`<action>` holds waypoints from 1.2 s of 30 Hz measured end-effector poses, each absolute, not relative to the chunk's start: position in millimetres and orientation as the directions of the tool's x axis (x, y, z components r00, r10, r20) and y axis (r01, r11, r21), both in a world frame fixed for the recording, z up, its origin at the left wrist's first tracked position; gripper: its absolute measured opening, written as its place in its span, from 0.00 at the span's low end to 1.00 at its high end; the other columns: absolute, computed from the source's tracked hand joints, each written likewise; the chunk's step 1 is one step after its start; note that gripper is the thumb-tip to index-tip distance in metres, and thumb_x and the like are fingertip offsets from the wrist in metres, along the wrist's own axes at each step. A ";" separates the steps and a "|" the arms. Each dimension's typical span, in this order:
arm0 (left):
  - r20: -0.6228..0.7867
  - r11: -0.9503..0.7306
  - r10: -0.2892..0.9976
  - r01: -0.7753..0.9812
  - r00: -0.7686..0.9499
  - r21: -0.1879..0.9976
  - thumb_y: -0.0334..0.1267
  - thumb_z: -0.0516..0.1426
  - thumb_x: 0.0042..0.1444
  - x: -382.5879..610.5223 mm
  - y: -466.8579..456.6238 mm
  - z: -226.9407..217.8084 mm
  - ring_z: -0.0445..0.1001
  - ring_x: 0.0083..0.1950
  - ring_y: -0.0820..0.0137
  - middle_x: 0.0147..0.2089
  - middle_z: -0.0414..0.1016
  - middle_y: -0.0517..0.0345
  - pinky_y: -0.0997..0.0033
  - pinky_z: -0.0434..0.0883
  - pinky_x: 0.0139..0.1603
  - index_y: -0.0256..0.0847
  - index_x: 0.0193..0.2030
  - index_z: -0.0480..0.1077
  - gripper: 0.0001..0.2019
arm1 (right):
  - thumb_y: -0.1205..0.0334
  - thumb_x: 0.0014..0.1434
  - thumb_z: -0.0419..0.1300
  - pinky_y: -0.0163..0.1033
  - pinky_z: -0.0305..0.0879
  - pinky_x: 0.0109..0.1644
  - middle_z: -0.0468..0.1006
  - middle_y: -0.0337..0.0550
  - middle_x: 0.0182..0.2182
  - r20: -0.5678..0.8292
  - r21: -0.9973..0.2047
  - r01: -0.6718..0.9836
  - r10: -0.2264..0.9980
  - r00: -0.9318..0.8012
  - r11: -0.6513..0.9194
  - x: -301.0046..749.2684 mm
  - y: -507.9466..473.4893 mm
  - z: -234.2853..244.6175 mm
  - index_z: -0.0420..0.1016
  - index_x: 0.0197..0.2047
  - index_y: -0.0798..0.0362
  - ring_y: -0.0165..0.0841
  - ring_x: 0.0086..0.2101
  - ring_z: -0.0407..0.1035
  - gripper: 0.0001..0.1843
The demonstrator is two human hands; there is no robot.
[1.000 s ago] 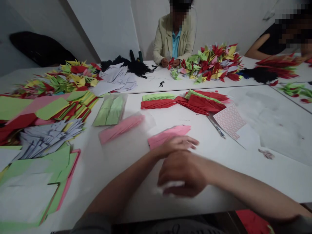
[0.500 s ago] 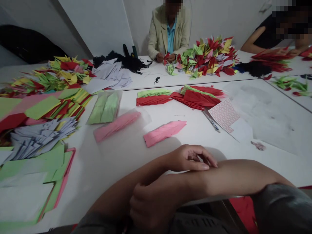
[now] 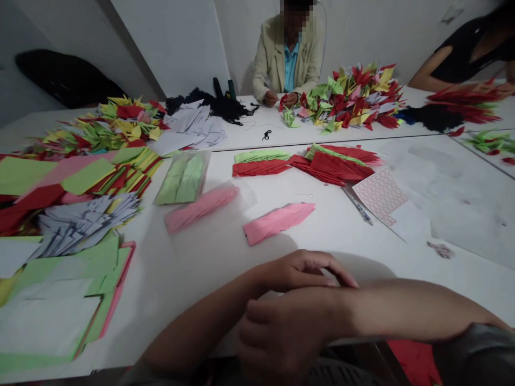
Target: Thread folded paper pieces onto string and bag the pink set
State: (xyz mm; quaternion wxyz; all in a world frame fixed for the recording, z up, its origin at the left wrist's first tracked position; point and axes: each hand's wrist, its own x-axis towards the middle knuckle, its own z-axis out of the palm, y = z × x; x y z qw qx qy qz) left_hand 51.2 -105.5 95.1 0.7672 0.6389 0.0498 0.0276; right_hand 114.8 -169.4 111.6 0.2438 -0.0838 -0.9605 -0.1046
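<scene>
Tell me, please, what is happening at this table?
The person's arms are crossed above a white table. The left hand rests on the right forearm, and the right hand lies over the left forearm. The nearest thing is a pink bundle of folded paper. Across the table, a person in a beige jacket handles red paper beside a heap of folded paper shapes.

Head-worn camera view, facing forward and down across a long white table (image 3: 217,268) from just above the wearer's crossed bare forearms (image 3: 402,305), with the left hand (image 3: 301,271) and right hand (image 3: 279,338) close to the lens at the near edge. Heaps of red, green and yellow folded paper (image 3: 350,99) lie farther off, while a person in a beige blazer (image 3: 273,59) faces the camera from the far side, before a white wall (image 3: 173,43).
</scene>
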 end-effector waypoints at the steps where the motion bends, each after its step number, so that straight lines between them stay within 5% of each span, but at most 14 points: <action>1: 0.029 0.103 0.144 -0.044 0.989 0.994 0.43 0.52 0.63 41.5 -99.7 92.0 0.74 0.53 0.63 0.51 0.75 0.48 0.64 0.72 0.54 0.39 0.49 0.73 0.14 | 0.51 0.61 0.54 0.34 0.66 0.32 0.72 0.32 0.25 0.515 0.138 0.151 0.059 -0.855 0.979 124.0 -163.6 113.9 0.69 0.26 0.46 0.27 0.25 0.62 0.14; 3: 0.142 -0.203 0.304 -0.082 0.942 0.976 0.44 0.54 0.61 20.2 -85.3 81.7 0.73 0.54 0.61 0.51 0.74 0.47 0.62 0.73 0.52 0.39 0.49 0.72 0.15 | 0.60 0.62 0.55 0.37 0.64 0.31 0.73 0.34 0.25 0.579 0.027 0.121 0.083 -0.811 0.992 148.6 -147.2 111.9 0.72 0.28 0.49 0.29 0.26 0.64 0.11; 5: 0.232 -0.524 0.555 0.120 0.799 0.843 0.44 0.56 0.59 -1.8 -69.2 69.1 0.70 0.56 0.60 0.53 0.72 0.47 0.57 0.69 0.59 0.40 0.52 0.70 0.16 | 0.62 0.66 0.54 0.38 0.68 0.41 0.78 0.43 0.33 0.571 -0.128 0.375 0.377 -0.729 0.918 179.1 -125.9 99.9 0.75 0.37 0.53 0.32 0.37 0.71 0.09; 7: 0.251 -0.653 0.670 0.395 0.699 0.646 0.42 0.54 0.61 -22.6 -53.5 58.0 0.67 0.61 0.59 0.58 0.69 0.45 0.53 0.66 0.63 0.40 0.55 0.67 0.17 | 0.59 0.67 0.53 0.43 0.69 0.51 0.78 0.52 0.46 0.480 -0.253 0.497 0.554 -0.681 0.830 209.0 -103.7 79.5 0.73 0.51 0.56 0.37 0.49 0.70 0.14; 11: 0.285 -0.639 0.769 0.700 0.572 0.320 0.45 0.54 0.62 -58.4 -25.0 46.7 0.60 0.68 0.56 0.67 0.62 0.44 0.51 0.60 0.68 0.39 0.61 0.63 0.23 | 0.50 0.66 0.55 0.64 0.52 0.64 0.65 0.56 0.63 0.286 -0.281 0.649 0.708 -0.646 0.707 241.3 -74.7 35.2 0.59 0.66 0.51 0.48 0.62 0.59 0.29; 16: 0.242 -0.538 0.833 0.832 0.499 0.138 0.47 0.49 0.64 -93.9 1.8 41.1 0.54 0.72 0.55 0.71 0.55 0.42 0.51 0.55 0.71 0.37 0.68 0.55 0.29 | 0.47 0.66 0.54 0.57 0.57 0.64 0.67 0.53 0.62 0.234 -0.409 0.667 0.778 -0.584 0.623 241.3 -76.5 16.7 0.55 0.69 0.50 0.45 0.62 0.60 0.32; 26: 0.075 -0.423 0.906 0.897 0.416 0.127 0.56 0.52 0.59 -116.0 32.2 45.4 0.58 0.69 0.51 0.69 0.59 0.41 0.45 0.51 0.70 0.35 0.71 0.49 0.39 | 0.51 0.62 0.59 0.54 0.65 0.60 0.63 0.52 0.64 0.176 -0.512 0.686 0.845 -0.505 0.517 271.7 -116.0 33.4 0.47 0.70 0.46 0.47 0.60 0.62 0.39; 29: 0.066 -0.561 0.827 0.817 0.558 0.132 0.53 0.52 0.61 -107.2 17.8 36.9 0.57 0.70 0.55 0.68 0.61 0.42 0.43 0.40 0.73 0.36 0.71 0.50 0.36 | 0.51 0.61 0.60 0.52 0.68 0.58 0.64 0.52 0.63 0.162 -0.552 0.706 0.888 -0.430 0.443 291.2 -134.8 34.1 0.49 0.69 0.45 0.46 0.58 0.65 0.37; 36: 0.085 -0.749 0.655 0.629 0.751 0.210 0.35 0.50 0.57 -68.9 -28.4 34.3 0.47 0.75 0.59 0.73 0.52 0.46 0.47 0.38 0.74 0.36 0.72 0.45 0.36 | 0.50 0.58 0.63 0.51 0.70 0.54 0.69 0.53 0.57 0.251 -0.593 0.762 0.959 -0.132 0.260 327.5 -159.0 31.2 0.53 0.68 0.46 0.47 0.54 0.68 0.38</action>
